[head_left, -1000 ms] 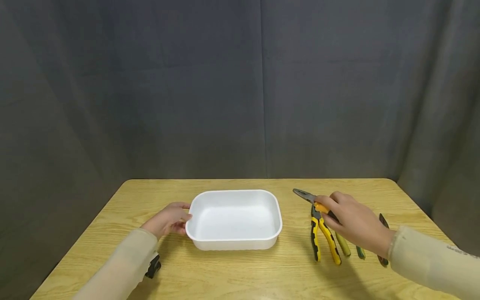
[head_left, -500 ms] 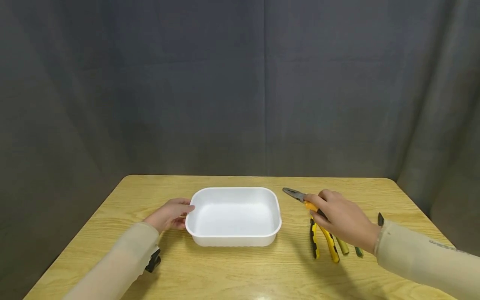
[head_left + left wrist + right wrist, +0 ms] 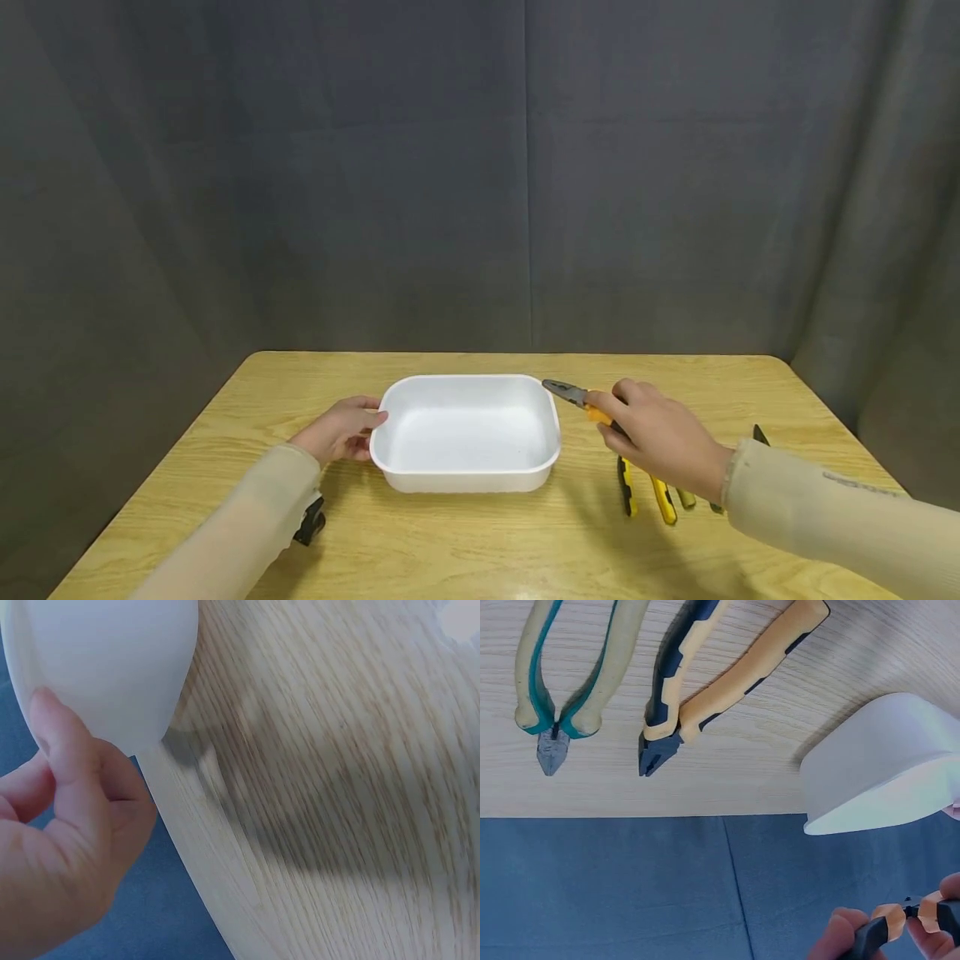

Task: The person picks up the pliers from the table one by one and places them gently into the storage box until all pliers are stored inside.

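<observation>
A person's right hand (image 3: 663,442) holds a pair of pliers (image 3: 566,392), its grip closed round the handles; the pliers have orange and black handles and a tapering dark-grey nose that points to ten o'clock, over the two o'clock corner of a white tray (image 3: 468,483); whether nose and rim touch cannot be told. The left hand (image 3: 341,432) has the tray at its nine o'clock end, grip pinched, thumb over the rim and fingers outside; the tray is plain, deep and round-cornered, on the wood-grained tabletop (image 3: 480,542).

The count: one tray; one pair of pliers held; two more pairs on the tabletop, between three and four o'clock of the tray, namely the yellow pliers (image 3: 705,706), trimmed in black, and the green pliers (image 3: 609,684), pale-handled with teal edging; one dark tip (image 3: 761,435) showing beyond the right sleeve (image 3: 817,508), at three o'clock of the tray, the rest hidden. A grey curtain (image 3: 420,208) hangs at twelve o'clock.
</observation>
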`<state>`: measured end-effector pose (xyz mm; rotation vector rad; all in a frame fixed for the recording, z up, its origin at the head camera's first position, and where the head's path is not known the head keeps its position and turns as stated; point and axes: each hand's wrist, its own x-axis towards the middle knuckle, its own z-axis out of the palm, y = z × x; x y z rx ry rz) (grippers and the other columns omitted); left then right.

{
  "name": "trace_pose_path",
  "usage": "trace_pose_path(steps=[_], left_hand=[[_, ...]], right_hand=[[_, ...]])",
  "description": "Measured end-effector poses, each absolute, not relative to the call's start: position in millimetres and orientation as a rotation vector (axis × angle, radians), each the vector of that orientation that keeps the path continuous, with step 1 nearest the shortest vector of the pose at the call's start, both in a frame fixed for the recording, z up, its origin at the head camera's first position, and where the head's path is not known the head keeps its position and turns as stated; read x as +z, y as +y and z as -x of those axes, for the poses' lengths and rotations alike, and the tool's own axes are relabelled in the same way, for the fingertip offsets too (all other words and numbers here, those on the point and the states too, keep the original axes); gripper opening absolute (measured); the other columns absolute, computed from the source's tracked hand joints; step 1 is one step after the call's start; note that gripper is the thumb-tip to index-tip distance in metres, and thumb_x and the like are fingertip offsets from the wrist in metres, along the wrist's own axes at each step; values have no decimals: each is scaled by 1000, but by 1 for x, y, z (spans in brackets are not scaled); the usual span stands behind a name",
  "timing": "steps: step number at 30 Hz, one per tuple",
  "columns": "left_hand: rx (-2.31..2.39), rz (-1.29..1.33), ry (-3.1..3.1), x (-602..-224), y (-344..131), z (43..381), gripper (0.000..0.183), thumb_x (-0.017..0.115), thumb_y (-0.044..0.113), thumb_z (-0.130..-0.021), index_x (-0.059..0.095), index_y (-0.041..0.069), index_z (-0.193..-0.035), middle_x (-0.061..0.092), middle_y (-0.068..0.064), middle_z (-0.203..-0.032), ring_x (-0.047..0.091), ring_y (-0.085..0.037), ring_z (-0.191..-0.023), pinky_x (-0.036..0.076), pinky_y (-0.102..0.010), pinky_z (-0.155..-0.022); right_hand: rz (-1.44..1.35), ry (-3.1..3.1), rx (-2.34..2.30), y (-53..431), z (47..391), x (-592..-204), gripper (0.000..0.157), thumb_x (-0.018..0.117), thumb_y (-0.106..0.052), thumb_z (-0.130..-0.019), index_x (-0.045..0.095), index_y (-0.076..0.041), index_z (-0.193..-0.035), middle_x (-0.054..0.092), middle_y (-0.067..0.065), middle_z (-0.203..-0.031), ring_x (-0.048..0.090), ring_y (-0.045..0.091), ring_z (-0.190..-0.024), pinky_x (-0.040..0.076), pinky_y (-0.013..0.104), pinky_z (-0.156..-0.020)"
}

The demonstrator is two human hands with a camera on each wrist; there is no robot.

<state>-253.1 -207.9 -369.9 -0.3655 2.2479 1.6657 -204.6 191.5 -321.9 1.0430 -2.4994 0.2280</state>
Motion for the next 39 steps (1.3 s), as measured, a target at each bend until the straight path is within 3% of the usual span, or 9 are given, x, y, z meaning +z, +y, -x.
trace_pose_path(steps=[13,22,39], left_hand=[[1655,381,2240,-369,-208,254,42,51,10,-101,38,-2,-140,54,-12,-88,48,-13,-57,49,-17,-48],[1594,383,2294,-370,-208,252,44,52,11,-101,37,-2,-140,55,-18,-101,51,-18,-65,52,-23,-55],[1630,400,2257,-367,-207,250,44,52,9,-101,37,-1,-140,55,-14,-91,49,-14,-57,49,-18,-48]], right_hand=[[-1088,-2477,176,177,206,-325,28,68,-10,-87,62,-15,-114,44,-2,-81,37,11,-66,33,19,-47],[-1115,-2464,174,169,210,-327,29,67,-11,-88,61,-15,-117,45,-1,-83,37,12,-66,32,19,-48],[-1166,-2433,135,144,217,-335,28,70,-13,-89,61,-13,-115,51,5,-88,46,17,-71,36,21,-46]])
